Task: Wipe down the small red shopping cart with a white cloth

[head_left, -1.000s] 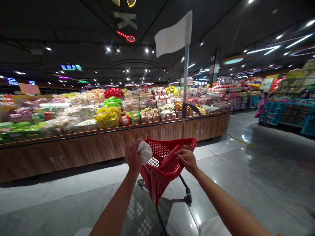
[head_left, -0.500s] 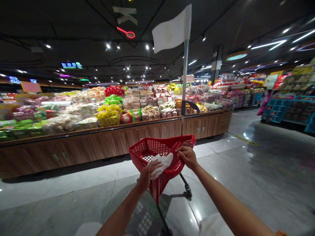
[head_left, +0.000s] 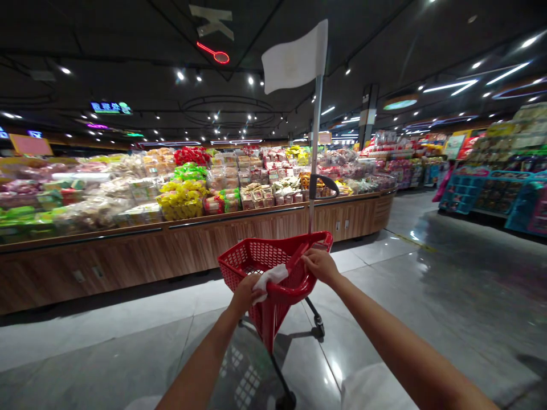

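Note:
A red plastic shopping cart [head_left: 233, 272] with lattice walls and dark metal legs stands in front of me. My left hand [head_left: 245, 293] is closed around a white cloth [head_left: 273, 277], which lies over the near left edge of the cart. The cloth touches the rim there. On the cart's right side, my right hand [head_left: 321, 265] grips the red upper part near the handle, its fingertips curled inward over a panel. A metal pole [head_left: 315, 131] with a white flag [head_left: 294, 57] rises behind the cart's far right corner.
Beyond the cart runs a long wooden display counter [head_left: 205, 247] piled with packaged snacks [head_left: 182, 199]. Blue display racks [head_left: 464, 191] stand on the right. A cart wheel [head_left: 318, 327] rests on the shiny grey floor [head_left: 405, 296].
My left hand has drawn the cloth left and toward me onto the cart's near rim; its fingers, outstretched before, are now wrapped round it. My right hand stays on the cart. The view has shifted slightly.

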The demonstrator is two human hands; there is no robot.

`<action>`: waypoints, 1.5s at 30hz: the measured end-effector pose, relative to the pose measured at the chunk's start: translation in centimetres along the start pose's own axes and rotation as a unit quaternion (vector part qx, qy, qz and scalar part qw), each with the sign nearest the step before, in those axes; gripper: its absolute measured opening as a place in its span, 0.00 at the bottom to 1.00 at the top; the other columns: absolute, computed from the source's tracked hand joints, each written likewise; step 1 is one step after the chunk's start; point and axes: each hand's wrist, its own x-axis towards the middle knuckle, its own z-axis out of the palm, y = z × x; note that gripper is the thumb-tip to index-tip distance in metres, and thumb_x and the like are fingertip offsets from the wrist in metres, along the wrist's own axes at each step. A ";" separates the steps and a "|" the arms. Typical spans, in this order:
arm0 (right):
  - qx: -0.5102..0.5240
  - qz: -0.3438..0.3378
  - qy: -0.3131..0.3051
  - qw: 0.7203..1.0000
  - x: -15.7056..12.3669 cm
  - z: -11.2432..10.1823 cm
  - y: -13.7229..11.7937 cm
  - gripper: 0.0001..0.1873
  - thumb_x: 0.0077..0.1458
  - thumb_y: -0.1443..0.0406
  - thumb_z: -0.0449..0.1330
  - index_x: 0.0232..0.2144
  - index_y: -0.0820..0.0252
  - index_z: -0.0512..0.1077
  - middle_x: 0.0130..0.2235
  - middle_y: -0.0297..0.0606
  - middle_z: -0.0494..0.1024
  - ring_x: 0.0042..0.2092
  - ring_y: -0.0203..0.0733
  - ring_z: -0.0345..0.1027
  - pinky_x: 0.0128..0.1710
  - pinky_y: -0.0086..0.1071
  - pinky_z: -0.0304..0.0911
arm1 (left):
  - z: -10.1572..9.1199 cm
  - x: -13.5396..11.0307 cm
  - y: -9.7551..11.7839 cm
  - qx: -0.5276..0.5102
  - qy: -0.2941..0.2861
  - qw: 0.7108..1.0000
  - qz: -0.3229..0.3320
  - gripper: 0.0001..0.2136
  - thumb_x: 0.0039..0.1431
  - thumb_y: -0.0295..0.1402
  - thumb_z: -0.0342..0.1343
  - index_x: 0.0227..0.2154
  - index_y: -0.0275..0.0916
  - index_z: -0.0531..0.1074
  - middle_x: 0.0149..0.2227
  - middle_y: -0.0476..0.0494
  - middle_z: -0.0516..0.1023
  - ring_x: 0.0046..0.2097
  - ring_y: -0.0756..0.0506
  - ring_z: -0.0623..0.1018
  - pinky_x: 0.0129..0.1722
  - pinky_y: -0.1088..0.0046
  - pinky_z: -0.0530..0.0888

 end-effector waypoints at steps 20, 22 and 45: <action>-0.255 0.071 -0.095 0.960 -7.2 0.5 -3.5 0.12 0.55 0.69 0.51 0.30 0.64 0.75 0.28 0.51 0.79 0.30 0.48 0.75 0.30 0.34 0.61 | 6.9 1.0 9.3 0.070 -0.054 0.989 0.119 0.26 0.60 0.42 0.54 0.59 0.44 0.58 0.49 0.40 0.74 0.46 0.42 0.75 0.45 0.63 0.72; -0.269 0.071 -0.088 0.956 -6.9 0.2 -2.5 0.12 0.56 0.68 0.51 0.29 0.64 0.75 0.28 0.51 0.79 0.30 0.48 0.74 0.30 0.34 0.60 | 7.8 1.9 9.8 0.106 -0.065 0.986 0.109 0.23 0.60 0.41 0.54 0.58 0.45 0.60 0.44 0.42 0.76 0.42 0.42 0.76 0.42 0.65 0.72; -0.255 -0.075 0.016 0.964 -5.9 4.3 0.9 0.15 0.61 0.65 0.51 0.24 0.59 0.72 0.28 0.40 0.76 0.34 0.42 0.65 0.34 0.35 0.48 | 6.6 0.4 5.9 0.231 -0.087 0.969 0.008 0.13 0.65 0.35 0.48 0.50 0.42 0.67 0.41 0.44 0.76 0.42 0.43 0.75 0.40 0.67 0.68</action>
